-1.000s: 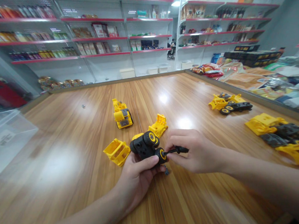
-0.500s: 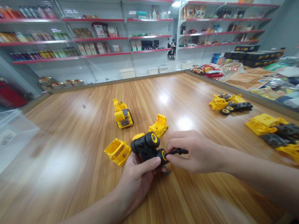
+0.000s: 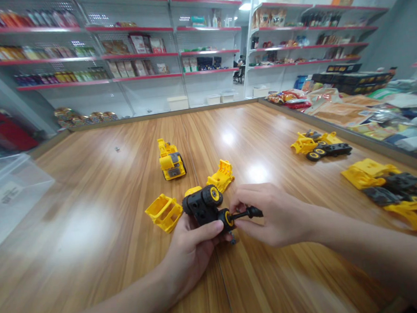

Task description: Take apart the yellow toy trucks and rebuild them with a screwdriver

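My left hand (image 3: 198, 246) is wrapped round a black toy vehicle chassis (image 3: 201, 207) with black tyres and yellow hubs, its thumb by the lower wheel (image 3: 227, 219). In my right hand (image 3: 264, 215) is a small black screwdriver (image 3: 249, 213), its shaft pointing left at that wheel's hub. Whether the tip sits on a screw is too small to tell. Beside the chassis lie a yellow open-framed toy part (image 3: 165, 213) on the left and a yellow toy part (image 3: 220, 176) behind. A small grey piece (image 3: 232, 238) shows below the wheel, partly hidden by my fingers.
A yellow toy vehicle (image 3: 171, 159) stands farther back on the wooden table (image 3: 104, 265). To the right are yellow and black toy parts (image 3: 321, 144) and a larger pile (image 3: 396, 192). A clear plastic bin (image 3: 9, 200) is at left; packaged goods (image 3: 355, 108) lie beyond the right edge.
The right fingers have shifted and loosened a little round the screwdriver, so more of its shaft shows. The chassis and left hand stay almost in place.
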Available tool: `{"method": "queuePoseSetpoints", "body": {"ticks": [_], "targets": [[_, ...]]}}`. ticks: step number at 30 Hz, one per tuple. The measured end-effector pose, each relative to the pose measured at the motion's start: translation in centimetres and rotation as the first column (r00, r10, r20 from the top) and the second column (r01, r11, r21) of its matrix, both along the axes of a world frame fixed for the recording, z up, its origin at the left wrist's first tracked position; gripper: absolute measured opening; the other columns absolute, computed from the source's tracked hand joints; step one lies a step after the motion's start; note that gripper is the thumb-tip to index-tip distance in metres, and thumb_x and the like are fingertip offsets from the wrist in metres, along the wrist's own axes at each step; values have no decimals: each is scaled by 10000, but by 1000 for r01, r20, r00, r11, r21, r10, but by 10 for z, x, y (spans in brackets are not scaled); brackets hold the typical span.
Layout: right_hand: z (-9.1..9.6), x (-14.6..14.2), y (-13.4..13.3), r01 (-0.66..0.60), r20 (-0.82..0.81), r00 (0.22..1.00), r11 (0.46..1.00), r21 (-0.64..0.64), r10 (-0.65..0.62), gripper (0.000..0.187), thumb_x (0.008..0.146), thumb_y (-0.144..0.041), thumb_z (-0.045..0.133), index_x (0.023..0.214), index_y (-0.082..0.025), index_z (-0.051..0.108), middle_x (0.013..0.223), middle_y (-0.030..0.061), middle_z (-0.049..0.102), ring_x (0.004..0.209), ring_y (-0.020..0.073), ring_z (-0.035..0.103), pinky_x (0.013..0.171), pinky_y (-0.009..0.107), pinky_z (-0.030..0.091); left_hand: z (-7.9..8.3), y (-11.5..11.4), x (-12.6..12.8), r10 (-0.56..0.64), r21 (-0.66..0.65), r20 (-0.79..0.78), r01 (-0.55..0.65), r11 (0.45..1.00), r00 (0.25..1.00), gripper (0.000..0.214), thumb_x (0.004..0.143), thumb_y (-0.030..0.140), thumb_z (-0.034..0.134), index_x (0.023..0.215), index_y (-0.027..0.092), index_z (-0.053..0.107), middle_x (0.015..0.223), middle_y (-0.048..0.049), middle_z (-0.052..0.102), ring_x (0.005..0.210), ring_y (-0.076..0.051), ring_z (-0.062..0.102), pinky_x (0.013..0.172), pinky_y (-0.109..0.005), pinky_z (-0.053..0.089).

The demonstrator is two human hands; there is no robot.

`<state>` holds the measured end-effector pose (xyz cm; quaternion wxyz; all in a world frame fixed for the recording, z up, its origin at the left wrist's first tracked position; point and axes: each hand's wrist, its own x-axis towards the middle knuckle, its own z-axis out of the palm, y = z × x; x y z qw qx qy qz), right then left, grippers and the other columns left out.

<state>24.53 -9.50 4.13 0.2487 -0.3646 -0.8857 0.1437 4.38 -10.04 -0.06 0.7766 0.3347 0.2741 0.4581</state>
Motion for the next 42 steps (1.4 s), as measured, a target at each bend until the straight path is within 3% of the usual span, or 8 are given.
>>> {"method": "queuePoseSetpoints", "body": {"ticks": [8,13,19,24,29,35,40,42], "targets": [[-2,0,1,-10,-22,1000,1000,-7,10,71,870,-199,590,814,-160,610,727,-2,625,663,106,569,632,226,402,2,1,-1,13,-31,-2,-13,999,1000,259,734,77,725,963,146,626,902,-60,660,800,-187,615,660,-329,544],[-1,-1,-2,12,-66,998,1000,-20,-13,125,811,-180,641,928,-158,603,856,23,665,737,117,596,678,226,433,4,1,-2,20,-66,9,-19,998,1000,231,710,73,697,927,131,642,870,-75,676,794,-218,641,643,-335,549],[-2,-3,-3,3,-91,996,1000,-4,-3,62,856,-206,621,840,-153,649,696,-7,649,586,82,562,571,200,392,5,1,-3,28,-108,10,-27,994,1000,238,675,70,696,898,131,640,823,-72,675,769,-233,651,633,-345,552],[-4,-3,-2,10,-23,1000,999,-41,-11,138,891,-228,568,805,-160,651,661,-4,650,566,90,563,566,211,387,4,2,-3,26,-101,20,-24,995,999,219,695,75,685,903,128,640,840,-78,678,769,-225,648,629,-337,550],[-3,-4,-3,19,-82,996,999,-49,-23,109,818,-186,635,920,-158,612,787,10,667,671,107,601,623,208,426,6,1,-2,27,-89,10,-26,996,1000,240,694,64,684,919,133,633,853,-69,673,775,-214,638,625,-329,549],[-4,-4,-2,13,-82,997,1000,-2,-13,35,826,-188,648,843,-158,640,722,-3,651,620,95,573,597,206,407,6,0,-2,35,-78,-5,-36,996,999,255,696,61,692,922,145,608,834,-51,660,765,-203,630,628,-328,543],[-2,-4,-2,-5,-30,1000,1000,-9,5,141,884,-209,572,770,-162,641,666,1,652,588,102,570,586,219,399,4,0,-1,18,-46,2,-18,999,1000,273,720,66,705,956,153,600,852,-47,654,765,-184,620,646,-322,537],[-2,-5,-3,5,-31,1000,1000,-22,-5,80,864,-199,585,811,-166,635,695,2,658,604,105,577,591,218,405,4,-1,0,18,-43,7,-17,999,1000,279,714,69,716,955,150,601,854,-48,654,759,-179,616,641,-316,533]]}}
